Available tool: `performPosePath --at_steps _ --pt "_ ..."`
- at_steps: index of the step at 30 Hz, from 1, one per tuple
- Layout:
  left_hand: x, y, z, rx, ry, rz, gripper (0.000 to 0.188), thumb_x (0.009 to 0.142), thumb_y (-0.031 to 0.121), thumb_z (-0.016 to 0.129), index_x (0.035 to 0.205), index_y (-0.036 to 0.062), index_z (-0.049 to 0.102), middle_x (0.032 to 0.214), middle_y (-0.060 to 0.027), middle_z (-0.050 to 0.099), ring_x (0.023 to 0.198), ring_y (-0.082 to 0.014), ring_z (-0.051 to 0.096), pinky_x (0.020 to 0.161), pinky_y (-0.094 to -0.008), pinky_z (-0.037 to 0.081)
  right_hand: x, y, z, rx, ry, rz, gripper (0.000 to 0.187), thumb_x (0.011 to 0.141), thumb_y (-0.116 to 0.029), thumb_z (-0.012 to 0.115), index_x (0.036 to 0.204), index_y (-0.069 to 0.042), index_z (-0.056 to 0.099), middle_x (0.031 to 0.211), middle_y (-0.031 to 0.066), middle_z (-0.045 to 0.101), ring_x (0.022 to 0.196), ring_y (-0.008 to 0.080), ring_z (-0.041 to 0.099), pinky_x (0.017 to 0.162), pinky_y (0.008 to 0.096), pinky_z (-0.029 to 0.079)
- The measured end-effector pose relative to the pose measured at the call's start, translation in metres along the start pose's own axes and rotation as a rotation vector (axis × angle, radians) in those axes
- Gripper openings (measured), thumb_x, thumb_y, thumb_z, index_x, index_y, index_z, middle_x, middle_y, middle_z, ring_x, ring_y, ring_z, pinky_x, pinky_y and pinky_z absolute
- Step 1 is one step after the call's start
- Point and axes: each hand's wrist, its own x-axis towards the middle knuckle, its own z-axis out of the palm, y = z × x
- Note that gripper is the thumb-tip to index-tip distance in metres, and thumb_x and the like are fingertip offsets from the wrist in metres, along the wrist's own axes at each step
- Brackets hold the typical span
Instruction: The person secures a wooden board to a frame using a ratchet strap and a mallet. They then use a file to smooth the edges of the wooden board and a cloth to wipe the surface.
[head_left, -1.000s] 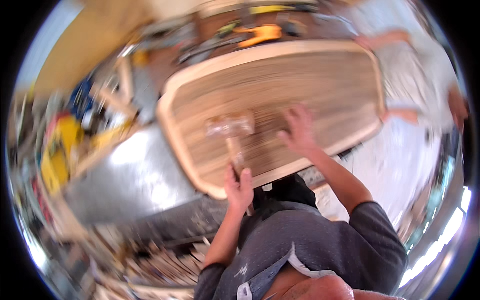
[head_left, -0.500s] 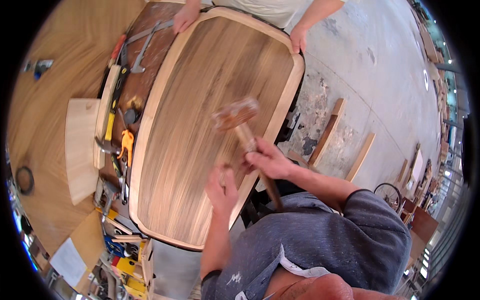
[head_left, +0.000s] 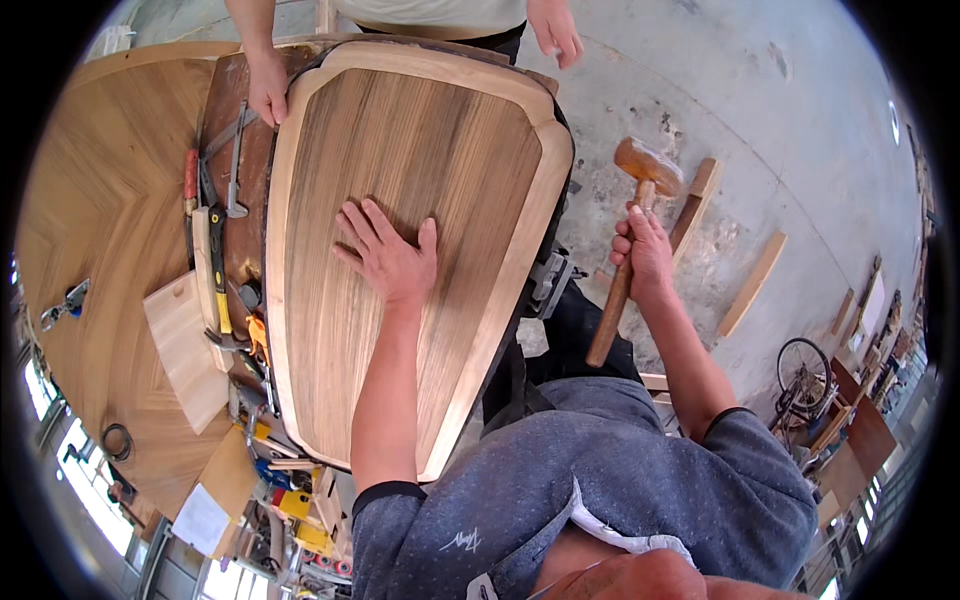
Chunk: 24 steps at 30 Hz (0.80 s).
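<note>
far left: tools [head_left: 215,250] lined up on the bench [head_left: 240,110] beside the panel's left edge. left hand [head_left: 388,258] flat and open, fingers spread, pressed on the middle of the panel [head_left: 420,130]. right hand [head_left: 643,255] clenched around the mallet [head_left: 632,235] handle, off the panel's right edge, head up, above the floor [head_left: 760,120]. at the far edge, another person's hand [head_left: 267,88] resting on the panel's corner.

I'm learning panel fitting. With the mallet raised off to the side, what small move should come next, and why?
Probably bring the wooden mallet back over the panel's pale rim for a tap. The right hand grips its handle out over the concrete floor, while the left hand lies flat on the wooden panel, steadying it. Another person's hand holds the far edge.
</note>
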Motion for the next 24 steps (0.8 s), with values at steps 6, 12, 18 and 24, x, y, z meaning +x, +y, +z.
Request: performPosePath --at_steps 6,12,18,24 --pt "0.0 -0.002 0.007 0.018 0.012 0.021 0.106 0.097 0.071 0.046 0.164 -0.0038 0.015 0.171 -0.0289 0.01 0.159 -0.048 0.003 0.12 -0.0738 0.002 0.011 0.0 0.023 -0.03 -0.18 0.131 0.017 0.107 -0.028 0.06 0.109 -0.014 0.05 0.083 -0.0004 0.053 0.058 0.008 0.049 0.049 0.0264 0.044" --pt "0.0 -0.002 0.009 0.035 0.02 0.033 0.105 0.097 0.073 0.044 0.165 -0.0025 0.014 0.171 -0.029 0.01 0.159 -0.0477 0.004 0.121 -0.0721 0.003 0.005 0.001 0.024 -0.125 -0.116 0.12 0.018 0.108 -0.028 0.057 0.104 -0.014 0.047 0.083 -0.0003 0.052 0.055 0.0074 0.047 0.047 0.026 0.043" --pt "0.0 -0.006 0.012 0.015 0.029 0.043 0.107 0.097 0.075 0.041 0.165 -0.0011 0.01 0.171 -0.0294 0.009 0.158 -0.0502 0.003 0.119 -0.0757 0.004 0.015 -0.002 0.008 -0.068 -0.042 0.058 0.016 0.108 -0.027 0.056 0.106 -0.014 0.046 0.079 -0.0007 0.051 0.053 0.0071 0.045 0.046 0.0265 0.043" --pt "0.0 -0.007 0.014 0.033 0.044 0.054 0.106 0.096 0.073 0.044 0.165 -0.0006 0.011 0.171 -0.029 0.009 0.159 -0.0486 0.003 0.121 -0.0729 0.003 0.005 0.003 0.019 -0.18 -0.161 0.164 0.015 0.107 -0.025 0.057 0.107 -0.014 0.047 0.079 -0.0011 0.049 0.052 0.0069 0.044 0.045 0.0263 0.041"
